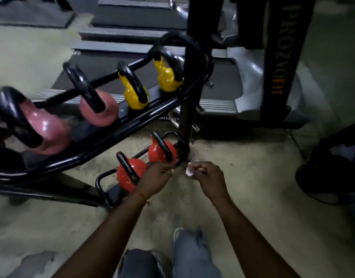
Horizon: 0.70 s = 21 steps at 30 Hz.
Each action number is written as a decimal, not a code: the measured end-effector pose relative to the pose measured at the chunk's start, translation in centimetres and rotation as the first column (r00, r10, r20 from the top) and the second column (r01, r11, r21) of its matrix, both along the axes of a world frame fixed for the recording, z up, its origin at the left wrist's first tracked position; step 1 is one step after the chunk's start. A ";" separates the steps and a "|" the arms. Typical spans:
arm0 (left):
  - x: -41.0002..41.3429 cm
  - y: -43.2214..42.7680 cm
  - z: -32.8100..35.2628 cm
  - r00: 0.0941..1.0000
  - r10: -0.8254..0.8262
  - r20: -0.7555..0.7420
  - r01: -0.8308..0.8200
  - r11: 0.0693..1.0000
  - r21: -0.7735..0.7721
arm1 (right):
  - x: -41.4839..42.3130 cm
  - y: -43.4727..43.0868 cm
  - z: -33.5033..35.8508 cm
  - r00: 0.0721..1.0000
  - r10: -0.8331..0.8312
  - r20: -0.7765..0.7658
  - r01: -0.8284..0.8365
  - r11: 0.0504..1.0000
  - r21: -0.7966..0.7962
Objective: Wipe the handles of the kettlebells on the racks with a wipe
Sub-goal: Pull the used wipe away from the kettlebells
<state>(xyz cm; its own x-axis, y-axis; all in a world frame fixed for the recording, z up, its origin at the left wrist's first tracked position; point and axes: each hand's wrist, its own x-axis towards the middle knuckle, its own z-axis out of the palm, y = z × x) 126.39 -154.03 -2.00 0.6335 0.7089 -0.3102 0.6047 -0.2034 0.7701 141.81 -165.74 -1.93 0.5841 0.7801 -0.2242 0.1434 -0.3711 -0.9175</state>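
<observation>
The right hand [207,177] pinched a small white wipe [189,171], likely soft and light, at its fingertips. The left hand [155,177], curled, sat at its nine o'clock; whether it held anything I could not tell. Heavy red kettlebells [155,155] stood at eleven o'clock on the lower rack [97,183].

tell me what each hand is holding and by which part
The right hand pinches a crumpled white wipe by one end, at the fingertips. The left hand is curled beside it; whether it grips anything cannot be told.
</observation>
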 end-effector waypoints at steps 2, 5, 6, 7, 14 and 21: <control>0.6 -2.7 3.4 0.999 -0.038 0.004 0.038 0.999 -0.019 | 0.5 -2.6 3.5 0.994 -0.020 0.106 0.025 0.999 -0.041; 2.2 -6.8 7.7 0.996 -0.093 0.015 0.094 0.995 -0.025 | 1.6 -6.5 7.8 0.963 0.031 0.267 0.002 0.993 -0.121; 2.9 -8.0 8.6 0.993 -0.120 0.015 0.120 0.992 -0.037 | 2.2 -7.8 8.8 0.955 0.039 0.294 0.001 0.991 -0.135; 3.7 -9.1 9.5 0.988 -0.152 0.004 0.152 0.987 -0.053 | 2.9 -9.1 9.7 0.947 0.042 0.319 0.003 0.990 -0.139; 13.8 -14.3 14.3 0.925 -0.375 -0.052 0.376 0.926 0.015 | 10.4 -16.9 13.9 0.957 -0.134 0.256 0.153 0.987 -0.056; 27.8 -18.4 16.2 0.895 -0.442 -0.059 0.446 0.891 0.087 | 20.9 -24.6 16.0 0.937 -0.276 0.212 0.288 0.957 -0.027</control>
